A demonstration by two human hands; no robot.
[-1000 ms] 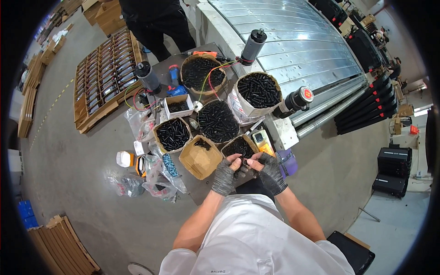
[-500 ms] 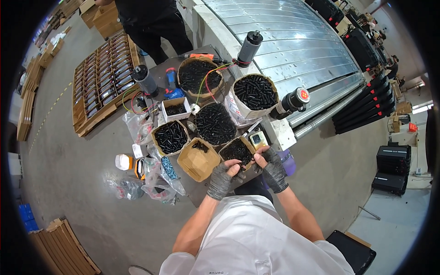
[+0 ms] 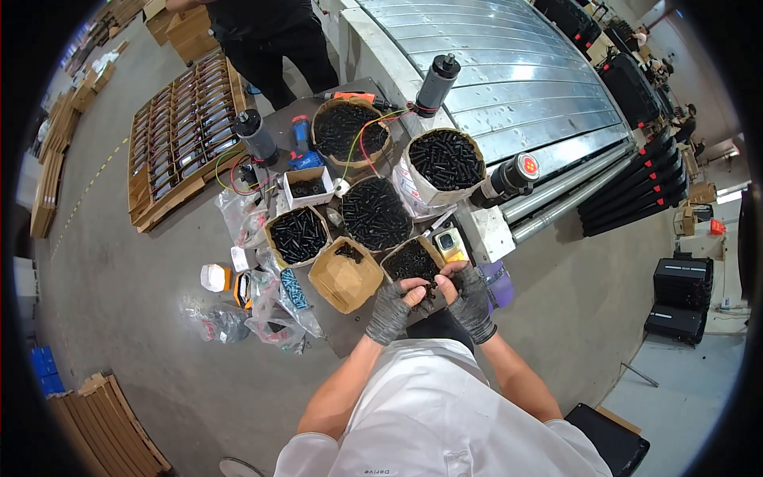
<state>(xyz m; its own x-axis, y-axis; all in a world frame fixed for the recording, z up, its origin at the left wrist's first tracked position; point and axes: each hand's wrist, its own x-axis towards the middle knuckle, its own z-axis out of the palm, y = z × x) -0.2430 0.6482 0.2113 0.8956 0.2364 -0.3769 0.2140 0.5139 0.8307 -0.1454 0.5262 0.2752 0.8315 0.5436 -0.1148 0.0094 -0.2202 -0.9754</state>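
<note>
My left hand (image 3: 389, 312) and my right hand (image 3: 470, 304), both in grey fingerless gloves, meet at the near edge of a cardboard box (image 3: 386, 273) holding small black parts (image 3: 413, 261). On each, thumb and fingers are pinched together. Something tiny and dark shows between the fingertips, too small to name. Beside this box, to the left, stands an open brown carton (image 3: 343, 285) with a few black screws (image 3: 348, 252) in it. Behind sit boxes heaped with black screws (image 3: 375, 213) and a further box of black screws (image 3: 299, 236) at the left.
Grey cylindrical motors (image 3: 437, 86) with coloured wires stand on the table. A blue power tool (image 3: 302, 147) and a white box (image 3: 308, 189) lie left of the screw boxes. A phone (image 3: 450, 242) leans by my right hand. Metal rollers (image 3: 572, 179) extend beyond; another person (image 3: 274, 40) stands across.
My hands have come closer together, the right one shifting left and slightly down toward the left. The view has shifted slightly. The boxes have stayed in place.
</note>
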